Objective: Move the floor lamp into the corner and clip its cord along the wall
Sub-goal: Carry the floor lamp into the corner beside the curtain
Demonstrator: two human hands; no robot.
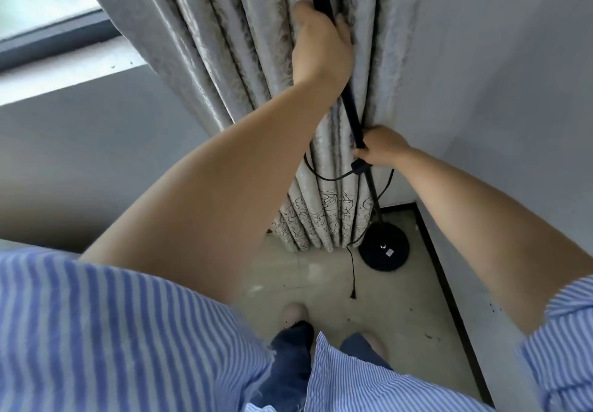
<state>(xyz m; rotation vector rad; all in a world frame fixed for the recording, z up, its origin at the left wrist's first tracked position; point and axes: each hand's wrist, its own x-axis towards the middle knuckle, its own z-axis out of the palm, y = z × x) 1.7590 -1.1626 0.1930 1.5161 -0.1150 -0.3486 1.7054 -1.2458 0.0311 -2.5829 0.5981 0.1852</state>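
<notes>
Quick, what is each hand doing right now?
Left hand: closed around the lamp pole, higher up.
Right hand: closed on the same pole lower down, just above the cord's inline switch.

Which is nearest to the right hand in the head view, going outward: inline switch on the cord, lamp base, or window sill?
From the right hand:
1. Inline switch, just below the hand on the cord.
2. Lamp base, lower down on the floor in the corner.
3. Window sill, far left.
</notes>
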